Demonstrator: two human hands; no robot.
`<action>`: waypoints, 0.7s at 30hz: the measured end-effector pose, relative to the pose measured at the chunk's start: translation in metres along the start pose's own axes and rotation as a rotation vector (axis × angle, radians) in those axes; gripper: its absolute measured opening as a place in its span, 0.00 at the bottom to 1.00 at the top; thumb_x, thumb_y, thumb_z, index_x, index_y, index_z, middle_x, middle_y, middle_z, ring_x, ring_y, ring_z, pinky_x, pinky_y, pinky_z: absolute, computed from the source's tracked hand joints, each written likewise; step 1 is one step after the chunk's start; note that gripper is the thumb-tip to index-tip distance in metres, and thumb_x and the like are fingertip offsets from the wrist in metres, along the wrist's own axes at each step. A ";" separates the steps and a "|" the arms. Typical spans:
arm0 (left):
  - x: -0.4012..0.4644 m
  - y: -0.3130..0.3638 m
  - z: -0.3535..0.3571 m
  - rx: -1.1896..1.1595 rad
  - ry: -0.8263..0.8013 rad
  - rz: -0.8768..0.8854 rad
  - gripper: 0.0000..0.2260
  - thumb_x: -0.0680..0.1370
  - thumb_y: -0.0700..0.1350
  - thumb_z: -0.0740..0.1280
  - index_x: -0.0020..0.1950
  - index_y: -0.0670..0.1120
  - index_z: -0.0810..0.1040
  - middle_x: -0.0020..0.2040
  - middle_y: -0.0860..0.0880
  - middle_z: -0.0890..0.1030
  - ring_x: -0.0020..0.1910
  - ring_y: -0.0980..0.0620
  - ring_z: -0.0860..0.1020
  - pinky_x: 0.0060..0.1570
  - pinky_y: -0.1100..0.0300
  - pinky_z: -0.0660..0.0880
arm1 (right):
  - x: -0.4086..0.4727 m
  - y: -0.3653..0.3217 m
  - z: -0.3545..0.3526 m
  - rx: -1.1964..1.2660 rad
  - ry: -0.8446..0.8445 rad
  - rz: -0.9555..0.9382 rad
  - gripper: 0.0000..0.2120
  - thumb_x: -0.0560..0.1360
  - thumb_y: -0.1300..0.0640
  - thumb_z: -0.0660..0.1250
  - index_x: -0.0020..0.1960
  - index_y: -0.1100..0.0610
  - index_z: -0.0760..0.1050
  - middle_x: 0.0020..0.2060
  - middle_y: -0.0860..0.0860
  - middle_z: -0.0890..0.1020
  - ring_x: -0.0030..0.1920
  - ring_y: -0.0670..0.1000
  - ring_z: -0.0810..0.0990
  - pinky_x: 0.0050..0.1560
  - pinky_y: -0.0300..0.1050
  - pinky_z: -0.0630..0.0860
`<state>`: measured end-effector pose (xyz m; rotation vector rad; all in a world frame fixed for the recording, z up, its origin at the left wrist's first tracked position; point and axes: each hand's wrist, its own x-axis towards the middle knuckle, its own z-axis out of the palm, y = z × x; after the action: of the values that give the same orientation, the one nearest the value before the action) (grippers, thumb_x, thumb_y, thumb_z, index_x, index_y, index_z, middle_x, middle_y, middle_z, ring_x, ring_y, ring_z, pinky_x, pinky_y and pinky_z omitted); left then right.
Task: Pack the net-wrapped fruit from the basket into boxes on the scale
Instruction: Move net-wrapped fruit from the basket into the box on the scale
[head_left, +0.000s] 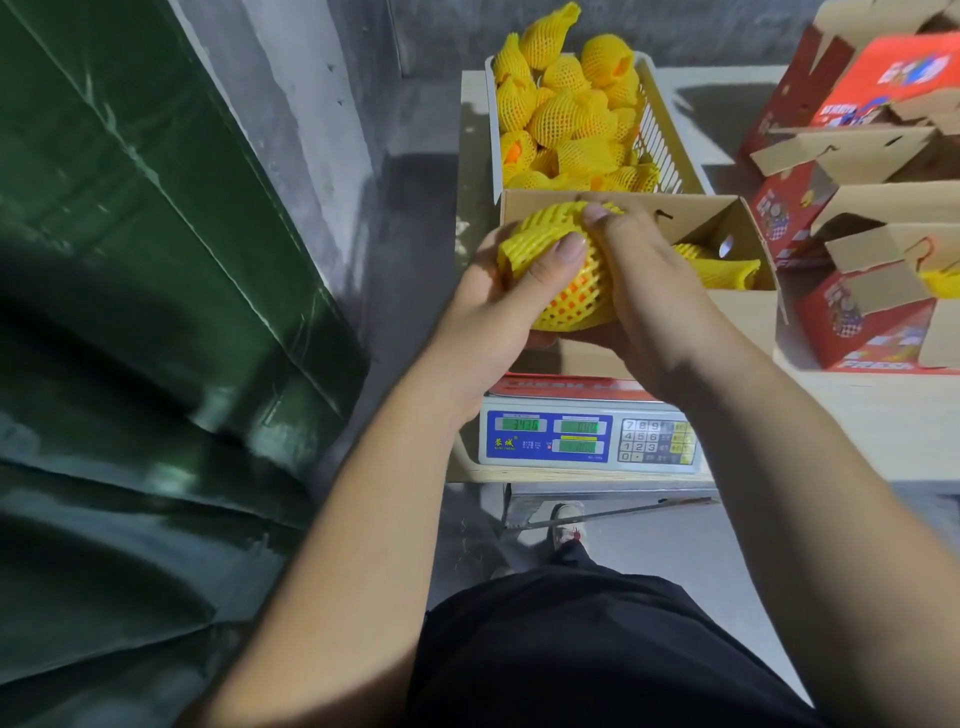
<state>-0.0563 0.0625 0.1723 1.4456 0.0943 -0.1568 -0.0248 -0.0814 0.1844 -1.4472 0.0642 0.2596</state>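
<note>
Now my fingers (569, 249) clamp the netted fruit (563, 275) from both sides; loose netting could snag the box (737, 312) rim beneath them.

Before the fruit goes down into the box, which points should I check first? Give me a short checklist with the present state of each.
1. Both hands hold the fruit: left hand and right hand grip it: ok.
2. Net covers the fruit: orange shows through the mesh, loose end on top: cannot tell.
3. Box open, with space: ok.
4. Box sits on the scale: ok.
5. Scale display lit: ok; digits blurred.
6. Basket still has fruit: ok.
</note>
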 end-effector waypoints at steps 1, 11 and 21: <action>0.000 0.000 0.002 0.011 0.011 0.029 0.23 0.77 0.60 0.72 0.70 0.58 0.74 0.63 0.54 0.84 0.62 0.52 0.83 0.65 0.45 0.80 | -0.002 -0.001 0.001 0.059 -0.042 0.050 0.17 0.82 0.44 0.63 0.66 0.50 0.78 0.59 0.56 0.84 0.58 0.58 0.86 0.49 0.61 0.85; 0.011 -0.003 0.013 0.508 -0.025 0.109 0.28 0.82 0.70 0.56 0.78 0.60 0.64 0.67 0.54 0.78 0.61 0.48 0.81 0.63 0.44 0.79 | 0.001 -0.007 -0.031 -0.017 -0.014 -0.034 0.16 0.83 0.46 0.66 0.64 0.56 0.79 0.56 0.57 0.86 0.55 0.58 0.87 0.50 0.62 0.85; 0.042 0.001 -0.003 0.687 0.013 0.131 0.18 0.85 0.53 0.65 0.75 0.55 0.72 0.69 0.55 0.77 0.60 0.61 0.74 0.51 0.73 0.67 | 0.075 -0.033 -0.099 -1.177 0.250 -0.302 0.30 0.82 0.38 0.63 0.74 0.58 0.69 0.70 0.64 0.73 0.67 0.65 0.74 0.63 0.54 0.72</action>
<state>-0.0150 0.0638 0.1667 2.1319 -0.0522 -0.0730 0.0666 -0.1722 0.1884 -2.6208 -0.1310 -0.1897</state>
